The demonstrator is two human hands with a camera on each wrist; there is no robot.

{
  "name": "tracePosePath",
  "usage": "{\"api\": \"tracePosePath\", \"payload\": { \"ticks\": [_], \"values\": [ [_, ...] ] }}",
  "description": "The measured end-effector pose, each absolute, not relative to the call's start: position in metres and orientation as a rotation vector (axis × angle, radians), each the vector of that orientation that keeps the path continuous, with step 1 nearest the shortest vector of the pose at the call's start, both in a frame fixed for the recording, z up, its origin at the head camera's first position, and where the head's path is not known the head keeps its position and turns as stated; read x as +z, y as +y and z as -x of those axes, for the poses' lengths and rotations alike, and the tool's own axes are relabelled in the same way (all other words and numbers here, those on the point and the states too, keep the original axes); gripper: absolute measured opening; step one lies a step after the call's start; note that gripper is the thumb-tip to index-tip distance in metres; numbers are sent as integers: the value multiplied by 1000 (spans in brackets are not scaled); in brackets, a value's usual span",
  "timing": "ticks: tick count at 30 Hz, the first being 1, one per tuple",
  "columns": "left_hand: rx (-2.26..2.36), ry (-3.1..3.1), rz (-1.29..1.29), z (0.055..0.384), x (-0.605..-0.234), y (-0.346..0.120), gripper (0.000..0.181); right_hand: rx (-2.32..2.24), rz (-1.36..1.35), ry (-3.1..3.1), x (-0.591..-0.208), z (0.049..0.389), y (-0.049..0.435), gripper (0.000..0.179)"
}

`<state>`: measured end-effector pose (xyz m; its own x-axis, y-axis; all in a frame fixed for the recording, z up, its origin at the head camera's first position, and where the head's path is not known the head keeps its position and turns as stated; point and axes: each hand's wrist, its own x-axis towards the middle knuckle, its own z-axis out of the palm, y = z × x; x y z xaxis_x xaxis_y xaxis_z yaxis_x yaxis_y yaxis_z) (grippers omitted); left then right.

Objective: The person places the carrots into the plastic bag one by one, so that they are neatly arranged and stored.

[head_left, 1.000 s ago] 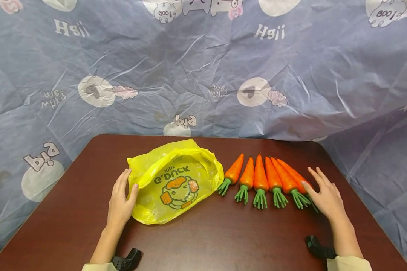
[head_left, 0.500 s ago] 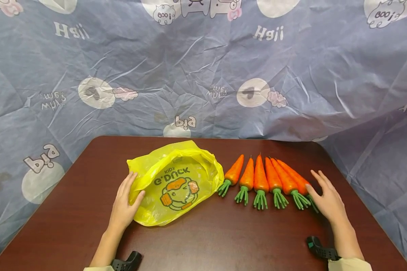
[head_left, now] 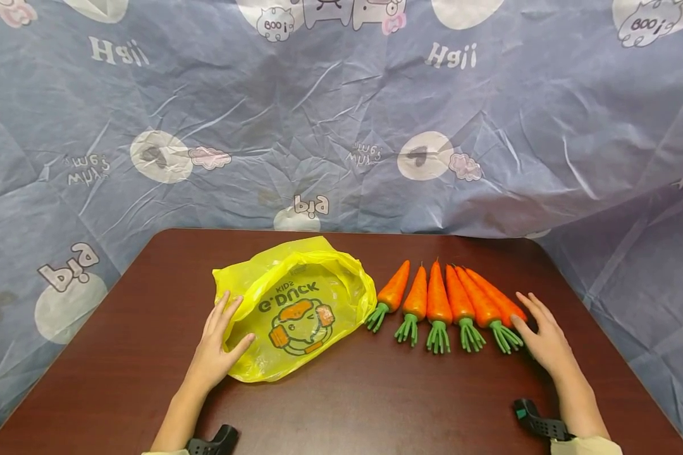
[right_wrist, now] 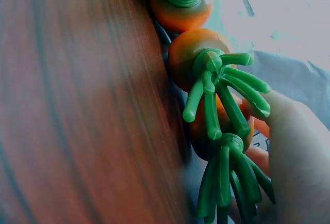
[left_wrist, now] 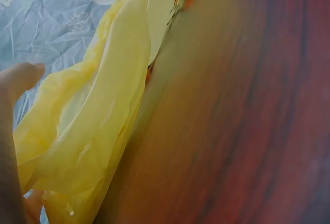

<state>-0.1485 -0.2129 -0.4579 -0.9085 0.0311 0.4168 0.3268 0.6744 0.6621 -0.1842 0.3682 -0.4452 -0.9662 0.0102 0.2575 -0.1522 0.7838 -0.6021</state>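
Note:
A yellow plastic bag (head_left: 250,281) with a printed duck lies on the table, its mouth gaping toward the person. My left hand (head_left: 213,354) is at the bag's left edge, fingers extended and thumb apart; the left wrist view shows the bag film (left_wrist: 93,141) alongside it. Several orange carrots with green stalks are lined up right of the bag, tips pointing away. Beside the rightmost carrot (head_left: 492,291) is my right hand (head_left: 549,338), fingers loosely extended. In the right wrist view the thumb is close to the end carrot (right_wrist: 201,133); whether they touch, I cannot tell.
The brown wooden table (head_left: 341,411) reaches back to a blue-grey cloth backdrop (head_left: 319,114) with cartoon prints. Leftmost in the row, one carrot (head_left: 394,287) lies close against the bag's right edge. Black bands (head_left: 213,441) are worn on both wrists.
The left hand has shifted slightly right and nearer the person along the bag's edge, thumb moving rightward. The right hand has shifted slightly nearer the person. Bag and carrots look the same.

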Motion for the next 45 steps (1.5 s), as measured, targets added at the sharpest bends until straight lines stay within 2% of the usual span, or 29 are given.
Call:
{"api": "tracePosePath", "payload": {
  "ticks": [11, 45],
  "values": [
    [-1132, -2489, 312, 153, -459, -213, 60, 999, -174, -2760, -443, 185, 366, 53],
    [-1260, -2415, 186, 153, -465, -213, 32, 829, -36, -2855, -423, 179, 369, 57]
  ]
}}
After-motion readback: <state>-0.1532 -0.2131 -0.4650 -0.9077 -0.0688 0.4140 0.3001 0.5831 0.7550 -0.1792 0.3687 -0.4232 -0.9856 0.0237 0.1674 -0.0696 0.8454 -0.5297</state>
